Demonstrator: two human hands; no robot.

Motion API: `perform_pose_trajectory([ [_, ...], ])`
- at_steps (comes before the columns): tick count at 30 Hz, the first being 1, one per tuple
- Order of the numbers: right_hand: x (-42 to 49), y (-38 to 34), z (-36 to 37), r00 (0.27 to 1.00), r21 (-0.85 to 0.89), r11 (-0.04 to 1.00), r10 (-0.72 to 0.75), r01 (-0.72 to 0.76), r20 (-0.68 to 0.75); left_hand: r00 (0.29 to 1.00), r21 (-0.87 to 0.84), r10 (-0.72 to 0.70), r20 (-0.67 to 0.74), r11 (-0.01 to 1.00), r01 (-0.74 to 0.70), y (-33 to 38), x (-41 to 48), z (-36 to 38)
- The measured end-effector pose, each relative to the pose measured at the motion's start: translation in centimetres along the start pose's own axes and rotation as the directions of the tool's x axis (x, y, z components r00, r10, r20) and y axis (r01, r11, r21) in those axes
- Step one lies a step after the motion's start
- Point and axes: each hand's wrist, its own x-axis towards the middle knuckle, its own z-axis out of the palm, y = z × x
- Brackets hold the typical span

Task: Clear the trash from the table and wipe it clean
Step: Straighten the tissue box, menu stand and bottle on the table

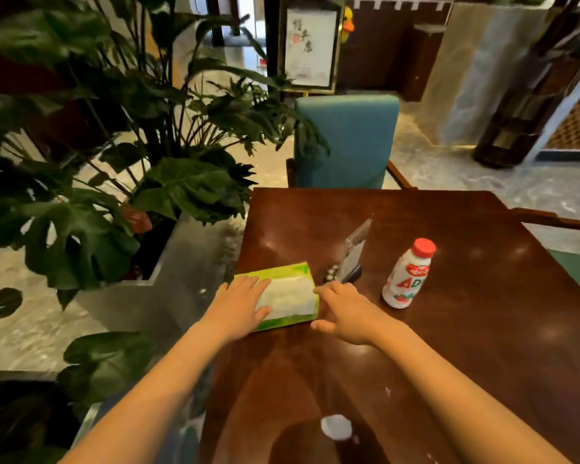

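A green tissue pack [287, 293] with white tissue showing on top lies near the left edge of the dark wooden table [466, 329]. My left hand [240, 304] rests flat on the pack's left end, fingers spread. My right hand [344, 311] touches the pack's right edge, fingers curled loosely. A white drink bottle [407, 274] with a red cap stands upright to the right of my right hand. A white crumpled scrap [336, 426] lies on the table close to me, with small white specks [387, 391] beside it.
A clear acrylic sign stand [354, 251] stands just behind the tissue pack. A teal chair [347, 142] faces the table's far side. Large potted plants [114, 162] crowd the left, over a marble floor. Another chair arm [556, 221] is at the right.
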Motion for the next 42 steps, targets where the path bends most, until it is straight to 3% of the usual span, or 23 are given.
perform_pose_trajectory([
  [11,9.7,-0.8,2.7,0.997,-0.116,0.992,-0.038,0.046,0.069,0.997,-0.095,-0.030,0.069,0.995,0.036,-3.5,4.3,4.0],
  [22,15.2,1.7,3.6,0.978,-0.225,0.966,-0.087,0.129,0.187,0.985,-0.072,-0.030,0.169,0.996,0.043,-4.3,8.1,5.9],
  [34,15.8,2.2,3.9,0.961,-0.284,0.919,-0.270,0.275,0.056,0.997,-0.015,-0.020,0.075,1.000,0.021,-3.8,8.9,5.9],
  [42,17.0,2.1,1.9,0.944,-0.362,0.890,-0.323,0.278,-0.069,1.000,0.016,0.027,-0.014,1.000,-0.027,-5.0,10.7,3.5],
])
